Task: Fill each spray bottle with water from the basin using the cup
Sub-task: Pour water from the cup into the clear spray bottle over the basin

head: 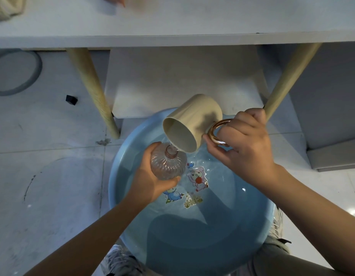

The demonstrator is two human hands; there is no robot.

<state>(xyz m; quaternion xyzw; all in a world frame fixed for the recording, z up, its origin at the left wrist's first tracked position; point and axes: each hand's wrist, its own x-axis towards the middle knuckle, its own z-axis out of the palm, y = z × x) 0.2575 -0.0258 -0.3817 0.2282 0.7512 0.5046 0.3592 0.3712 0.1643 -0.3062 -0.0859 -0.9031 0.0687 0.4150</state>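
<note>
The left hand covers the lower body of the spray bottle, so its water level cannot be told. The basin runs off the bottom edge. Top left, a coiled, perhaps rope-like bundle is cropped.

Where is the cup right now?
The beige cup is tipped over the blue basin, held by its ring handle in the right hand, pouring into the clear bottle beside it.
</note>
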